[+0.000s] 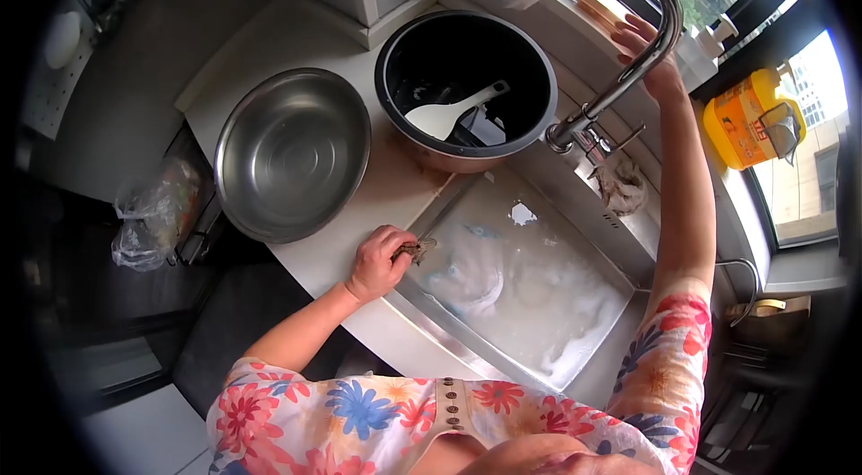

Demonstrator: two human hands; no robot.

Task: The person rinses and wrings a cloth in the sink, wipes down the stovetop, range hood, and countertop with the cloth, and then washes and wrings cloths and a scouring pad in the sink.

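Note:
My left hand (381, 261) is closed round a crumpled brownish scrubber or cloth (414, 250) at the sink's near left edge. Cloudy, soapy water fills the sink (516, 282), and a pale cloth (471, 273) lies in it. My right hand (648, 53) reaches up behind the curved faucet (669, 4) to the window ledge. Its fingers are spread beside a light wooden block (603, 10) and a white pump bottle (705, 51); whether they touch either is unclear. A black pot (404, 53) holding a white rice paddle (440, 118) stands behind the sink's left end.
An empty metal basin (301, 156) rests on the counter (215, 89) at the left. A wrung cloth (621, 186) lies by the faucet base. On the windowsill stands a yellow jug (741, 120). A plastic bag (157, 215) hangs beyond the counter's left edge.

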